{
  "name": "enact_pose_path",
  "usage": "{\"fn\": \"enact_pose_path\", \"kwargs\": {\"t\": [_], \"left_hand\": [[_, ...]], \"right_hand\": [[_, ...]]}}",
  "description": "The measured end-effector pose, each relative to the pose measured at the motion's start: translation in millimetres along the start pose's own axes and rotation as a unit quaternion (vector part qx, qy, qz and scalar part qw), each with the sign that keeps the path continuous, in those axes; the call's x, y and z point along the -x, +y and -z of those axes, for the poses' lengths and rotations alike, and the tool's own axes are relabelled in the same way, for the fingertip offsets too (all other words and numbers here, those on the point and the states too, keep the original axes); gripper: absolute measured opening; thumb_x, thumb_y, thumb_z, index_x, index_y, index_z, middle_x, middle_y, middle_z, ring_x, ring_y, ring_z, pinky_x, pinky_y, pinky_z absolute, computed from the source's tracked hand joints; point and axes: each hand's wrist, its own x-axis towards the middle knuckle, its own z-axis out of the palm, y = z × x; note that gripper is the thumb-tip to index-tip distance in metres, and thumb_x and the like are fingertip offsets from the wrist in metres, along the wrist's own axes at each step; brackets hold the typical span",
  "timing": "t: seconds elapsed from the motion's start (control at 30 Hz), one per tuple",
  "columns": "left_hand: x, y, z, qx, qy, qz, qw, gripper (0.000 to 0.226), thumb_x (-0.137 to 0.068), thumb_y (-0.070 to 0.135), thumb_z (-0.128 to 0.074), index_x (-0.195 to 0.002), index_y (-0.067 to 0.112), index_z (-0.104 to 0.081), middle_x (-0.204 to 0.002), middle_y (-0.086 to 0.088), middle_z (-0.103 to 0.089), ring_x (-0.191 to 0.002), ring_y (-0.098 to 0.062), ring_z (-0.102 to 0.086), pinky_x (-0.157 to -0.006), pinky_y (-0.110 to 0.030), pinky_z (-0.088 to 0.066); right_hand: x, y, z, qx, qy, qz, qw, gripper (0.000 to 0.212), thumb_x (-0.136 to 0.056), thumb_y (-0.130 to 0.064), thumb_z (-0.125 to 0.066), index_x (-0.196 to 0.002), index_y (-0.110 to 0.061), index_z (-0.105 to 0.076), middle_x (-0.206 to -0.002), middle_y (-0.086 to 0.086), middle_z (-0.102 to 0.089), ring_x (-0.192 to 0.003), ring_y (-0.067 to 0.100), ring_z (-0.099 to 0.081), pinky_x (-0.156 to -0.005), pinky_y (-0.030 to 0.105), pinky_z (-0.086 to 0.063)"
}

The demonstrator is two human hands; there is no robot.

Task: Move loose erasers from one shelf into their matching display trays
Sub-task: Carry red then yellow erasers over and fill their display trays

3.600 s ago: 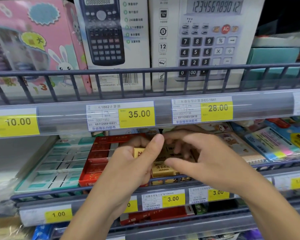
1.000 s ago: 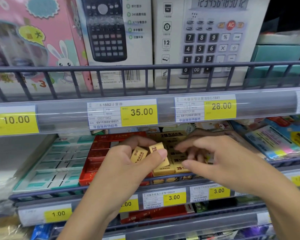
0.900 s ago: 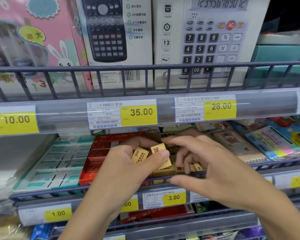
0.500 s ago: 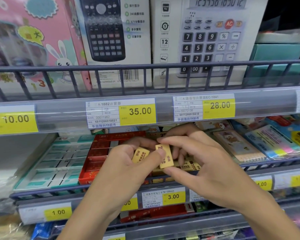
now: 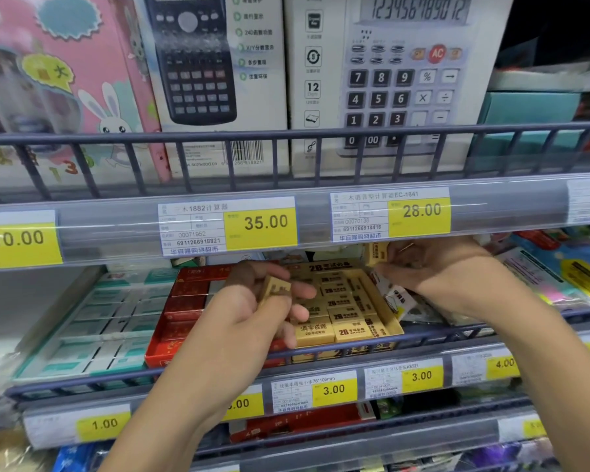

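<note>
A yellow display tray (image 5: 387, 313) of 2B erasers sits in the middle of the lower shelf. My left hand (image 5: 249, 311) hovers over the tray's left side and holds one yellow eraser (image 5: 274, 288) between thumb and fingers. My right hand (image 5: 436, 270) is at the tray's far right corner, just under the upper shelf rail, and pinches a second yellow eraser (image 5: 375, 253). Rows of yellow erasers (image 5: 341, 311) lie packed in the tray. The right palm is partly hidden behind the rail.
A red eraser tray (image 5: 184, 304) is left of the yellow one, and a teal and white tray (image 5: 92, 328) is further left. Small white packets (image 5: 394, 298) and colourful stationery (image 5: 559, 274) lie to the right. A wire rail (image 5: 423, 335) fronts the shelf. Calculator boxes (image 5: 389, 80) stand above.
My right hand took one of the two erasers from my left hand and carried it up and right to the tray's far corner. My left hand keeps one eraser.
</note>
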Motion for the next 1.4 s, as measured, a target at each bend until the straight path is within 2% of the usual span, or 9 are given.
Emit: {"fn": "enact_pose_path", "kwargs": {"t": [0.13,0.23,0.47,0.63,0.77,0.87,1.0,1.17,1.4], "left_hand": [[1,-1,1,-0.049,0.001,-0.003,0.999,0.021,-0.103,0.013,-0.056,-0.107,0.031,-0.067,-0.084,0.000,-0.079,-0.084,-0.006,-0.073,-0.087,-0.033,-0.049],[2,0,2,-0.040,-0.001,0.002,0.999,0.026,-0.102,0.014,-0.060,-0.108,0.036,-0.071,-0.087,0.001,-0.079,-0.086,-0.011,-0.076,-0.086,-0.028,-0.051],[1,-1,5,-0.004,0.019,-0.008,1.000,0.017,-0.091,0.017,-0.075,-0.104,0.027,-0.072,-0.088,0.003,-0.078,-0.070,-0.015,-0.072,-0.076,-0.030,-0.058],[1,-2,6,-0.012,0.018,-0.013,1.000,0.020,-0.089,0.027,-0.073,-0.098,0.045,-0.076,-0.080,0.005,-0.077,-0.077,-0.014,-0.076,-0.079,-0.028,-0.060],[-2,-6,4,0.005,0.023,-0.015,1.000,0.024,-0.090,0.019,-0.075,-0.110,0.032,-0.072,-0.088,0.007,-0.078,-0.072,-0.011,-0.074,-0.071,-0.020,-0.057],[-4,-6,2,0.015,0.025,-0.016,0.999,0.021,-0.089,0.016,-0.076,-0.108,0.022,-0.069,-0.092,0.004,-0.079,-0.068,-0.011,-0.071,-0.070,-0.017,-0.056],[-3,-6,0,-0.024,0.017,-0.027,0.999,0.024,-0.094,0.023,-0.073,-0.100,0.046,-0.073,-0.095,0.009,-0.079,-0.071,-0.006,-0.069,-0.071,-0.022,-0.056],[-4,-6,-5,-0.032,0.019,-0.029,0.999,0.014,-0.093,0.029,-0.073,-0.104,0.038,-0.075,-0.095,0.009,-0.080,-0.076,-0.002,-0.069,-0.070,-0.016,-0.054],[-4,-3,-9,-0.054,0.017,-0.030,0.998,0.011,-0.094,0.033,-0.076,-0.103,0.027,-0.074,-0.094,0.009,-0.081,-0.083,-0.008,-0.073,-0.078,-0.032,-0.054]], "right_hand": [[-22,3,-11,0.039,-0.066,0.016,0.997,0.013,-0.087,-0.046,-0.065,-0.089,-0.034,-0.062,-0.079,-0.015,-0.065,-0.075,0.012,-0.063,-0.064,0.026,-0.049],[-29,0,-16,0.086,-0.111,0.050,0.989,0.038,-0.088,-0.043,-0.065,-0.122,-0.053,-0.052,-0.096,-0.027,-0.053,-0.084,-0.002,-0.054,-0.068,0.019,-0.044],[-42,4,-29,0.096,-0.123,0.061,0.986,0.045,-0.089,-0.042,-0.069,-0.131,-0.047,-0.054,-0.124,-0.018,-0.054,-0.094,0.002,-0.048,-0.064,0.006,-0.030],[-41,6,-31,0.099,-0.119,0.067,0.986,0.043,-0.090,-0.042,-0.068,-0.132,-0.044,-0.057,-0.126,-0.023,-0.054,-0.101,0.000,-0.044,-0.082,0.014,-0.032],[-39,4,-32,0.093,-0.108,0.070,0.987,0.039,-0.091,-0.041,-0.068,-0.129,-0.041,-0.060,-0.117,-0.019,-0.055,-0.101,0.002,-0.045,-0.086,0.017,-0.031],[-34,2,-31,0.096,-0.086,0.061,0.990,0.038,-0.090,-0.040,-0.069,-0.127,-0.039,-0.061,-0.106,-0.020,-0.052,-0.096,0.003,-0.048,-0.082,0.018,-0.035],[-11,-5,-24,-0.038,-0.011,0.094,0.995,0.023,-0.093,-0.037,-0.065,-0.100,-0.058,-0.059,-0.066,-0.028,-0.061,-0.060,-0.008,-0.056,-0.053,0.004,-0.036],[30,-21,-25,-0.185,-0.017,0.200,0.962,0.029,-0.080,-0.049,-0.068,-0.108,-0.044,-0.067,-0.087,-0.012,-0.070,-0.079,0.012,-0.067,-0.073,0.037,-0.056],[37,-34,-34,-0.140,0.011,0.271,0.952,0.039,-0.084,-0.037,-0.076,-0.122,-0.034,-0.067,-0.085,-0.014,-0.063,-0.076,0.013,-0.058,-0.066,0.018,-0.044]]}}
